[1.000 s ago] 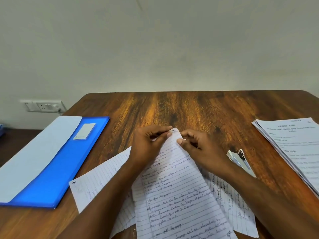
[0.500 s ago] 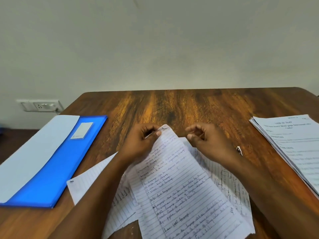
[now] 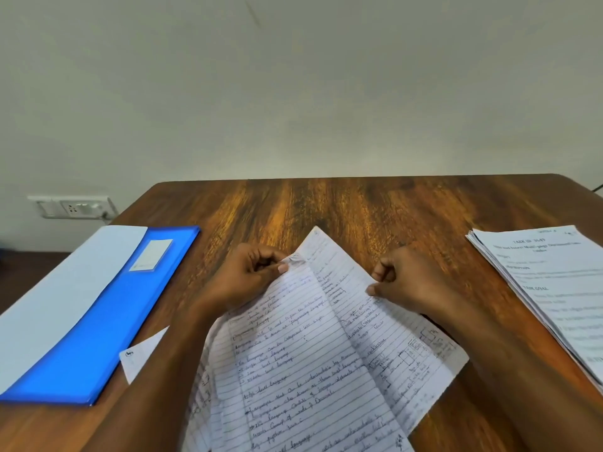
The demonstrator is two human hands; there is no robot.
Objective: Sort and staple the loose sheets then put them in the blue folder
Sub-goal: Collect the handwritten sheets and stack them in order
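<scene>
The table (image 3: 359, 216) was glossy grained wood; the folder (image 3: 107, 324) smooth blue plastic; the sheets (image 3: 310, 360) matt ruled paper.

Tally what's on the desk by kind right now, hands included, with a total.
Blue folder: 1
Handwritten lined sheets, at least 3: one in the left hand, one in the right hand, one corner underneath
Printed paper stack: 1
Hands: 2
Stapler: 0 in view
Total: 7, at least

A plain off-white wall (image 3: 326, 93) fills the upper half of the frame, marked by a faint dark streak near the top centre. A wooden table (image 3: 359, 210) with glossy brown grain spans the lower half. At the left edge, a white socket panel (image 3: 71, 207) sits on the wall.
</scene>
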